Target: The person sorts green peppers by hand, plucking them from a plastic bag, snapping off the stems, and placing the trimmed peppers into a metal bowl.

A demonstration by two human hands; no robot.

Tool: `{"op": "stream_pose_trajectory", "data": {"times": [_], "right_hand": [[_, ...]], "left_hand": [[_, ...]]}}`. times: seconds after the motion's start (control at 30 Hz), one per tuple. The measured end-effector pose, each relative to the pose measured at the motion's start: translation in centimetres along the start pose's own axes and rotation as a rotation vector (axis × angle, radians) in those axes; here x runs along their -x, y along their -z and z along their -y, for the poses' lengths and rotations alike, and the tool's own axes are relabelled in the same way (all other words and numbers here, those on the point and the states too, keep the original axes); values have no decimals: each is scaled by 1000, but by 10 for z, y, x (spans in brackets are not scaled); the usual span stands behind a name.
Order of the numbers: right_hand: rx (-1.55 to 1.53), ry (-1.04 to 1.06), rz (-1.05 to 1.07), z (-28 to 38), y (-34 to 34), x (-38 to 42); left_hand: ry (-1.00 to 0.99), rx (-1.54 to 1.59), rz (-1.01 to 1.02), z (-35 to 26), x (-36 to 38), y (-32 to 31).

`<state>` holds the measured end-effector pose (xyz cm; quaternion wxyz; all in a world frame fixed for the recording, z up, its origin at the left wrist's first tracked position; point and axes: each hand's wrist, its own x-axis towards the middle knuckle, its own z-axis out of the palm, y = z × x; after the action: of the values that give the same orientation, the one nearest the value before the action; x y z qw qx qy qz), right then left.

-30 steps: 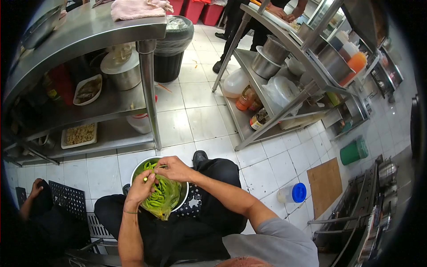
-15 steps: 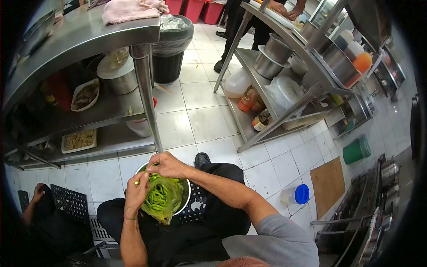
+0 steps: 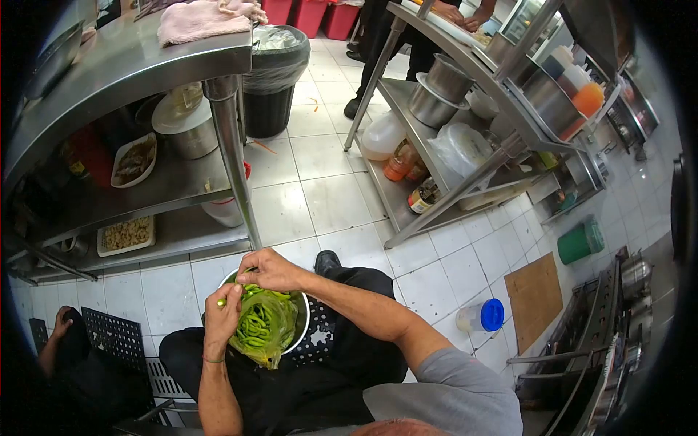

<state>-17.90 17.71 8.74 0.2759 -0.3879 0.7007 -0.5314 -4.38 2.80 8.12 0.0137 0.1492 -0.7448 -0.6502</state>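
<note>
Both my hands are together over a round metal bowl [image 3: 306,324] at my lap. Inside its rim lies a clear plastic bag [image 3: 275,352] full of green chillies [image 3: 254,324]. A green chilli [image 3: 222,302] pokes out from the closed fingers of my left hand [image 3: 223,320]. My right hand [image 3: 273,270] is pinched beside the left fingertips, above the far edge of the bowl; whatever lies between its fingers is too small to make out.
Steel shelving [image 3: 145,64] stands at the left, and another shelf unit [image 3: 465,73] at the right, where a co-worker's hands [image 3: 474,16] rest. A black bin [image 3: 267,102] is between them. A blue-lidded container [image 3: 476,317] stands on the floor. Another person's hand [image 3: 62,322] shows at far left.
The surroundings have shifted slightly in view. My hands stay almost in the same place over the bowl, with the fingers still closed.
</note>
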Motion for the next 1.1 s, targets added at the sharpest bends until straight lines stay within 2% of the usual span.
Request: {"op": "stream_pose_trajectory", "data": {"times": [0.17,0.27,0.37,0.47,0.57,0.67,0.7,0.8,0.97,1.1], "right_hand": [[-85,17,33,-2,3,-1],[-241,-28,53,-11,1,-1],[-473,-281,113,14,10,5],[-952,-325,81,5,8,3],[-1132,-270,-67,6,13,1],[-1459,-277,-163,3,16,-4],[-1532,-236,-130,3,18,-5],[-1446,-225,-217,9,16,-2],[-1472,-212,-146,0,13,-4],[-1471,-283,-233,15,16,-4]], "left_hand": [[-16,-8,34,-2,1,1],[-65,-38,44,1,1,1],[-92,19,55,2,-1,3],[-67,37,27,-3,-1,3],[-65,25,-22,-6,-1,2],[-163,-93,-59,14,-7,5],[-168,-88,-60,14,-7,5],[-138,-68,-29,7,-5,5],[-18,-60,30,9,-4,6],[-74,-104,16,29,-8,8]]}}
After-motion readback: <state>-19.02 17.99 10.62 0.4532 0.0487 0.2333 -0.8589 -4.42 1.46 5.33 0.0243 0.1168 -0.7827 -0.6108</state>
